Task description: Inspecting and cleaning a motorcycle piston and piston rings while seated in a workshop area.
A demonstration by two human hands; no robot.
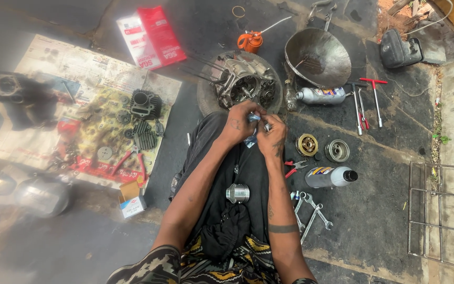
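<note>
My left hand (239, 123) and my right hand (271, 135) meet over my lap, both pinching a small crinkled blue-and-silver packet (253, 119). Just beyond them an opened engine case (243, 84) rests on a round tyre. A short metal cylinder (237, 193) lies on the black cloth (227, 221) across my legs, below the hands.
Newspaper (80, 79) with engine parts and a cylinder block (145, 103) lies left. A metal bowl (317, 57), orange oil can (249, 41), two oil bottles (330, 176), clutch parts (307, 144), pliers, wrenches (311, 210) and T-handle tools (374, 97) lie right. A wire rack (442, 215) stands far right.
</note>
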